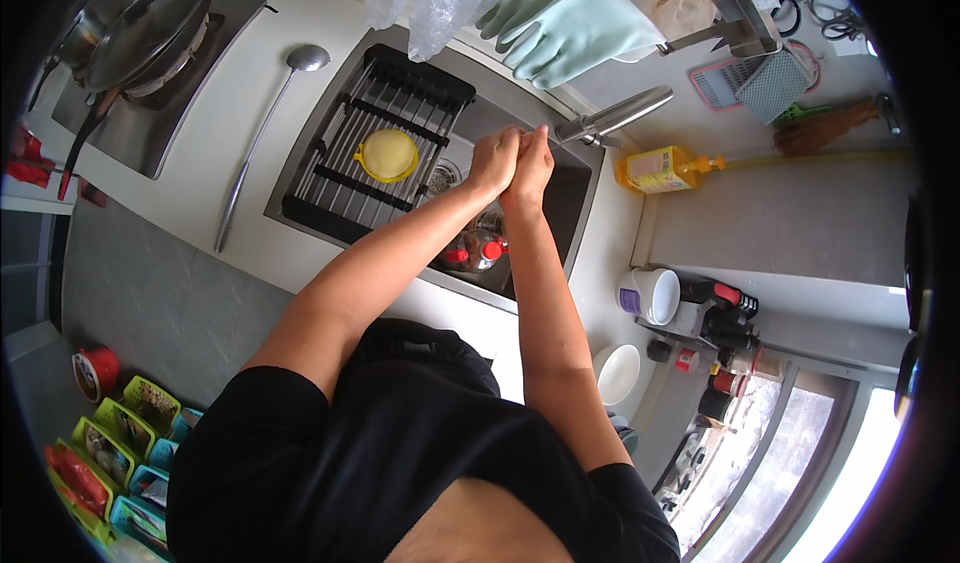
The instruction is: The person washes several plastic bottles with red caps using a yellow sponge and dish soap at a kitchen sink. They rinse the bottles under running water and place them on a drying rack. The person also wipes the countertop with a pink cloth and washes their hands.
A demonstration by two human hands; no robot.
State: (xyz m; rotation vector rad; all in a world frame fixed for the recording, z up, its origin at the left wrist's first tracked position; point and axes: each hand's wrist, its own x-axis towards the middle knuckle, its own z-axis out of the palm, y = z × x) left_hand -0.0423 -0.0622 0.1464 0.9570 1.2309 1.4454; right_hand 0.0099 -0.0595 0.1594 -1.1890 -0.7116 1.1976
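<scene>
Above the sink [556,233], my left hand [492,166] and my right hand [528,171] are pressed together near the metal faucet [625,113]. Both have curled fingers, and anything between the palms is hidden. No running water can be made out. To the left of my hands, a black-and-metal drying rack [345,198] lies across the sink and carries a round yellow item [388,155] with small side tabs. Under my forearms in the basin are clear containers with red caps [490,251], partly covered by my arms.
A long ladle [262,143] lies on the counter left of the sink, beside a stove with a lidded pan [150,33]. Pale green rubber gloves [575,23] and a plastic bag [430,3] hang behind. At right are a yellow soap bottle [660,170] and white tub [650,296].
</scene>
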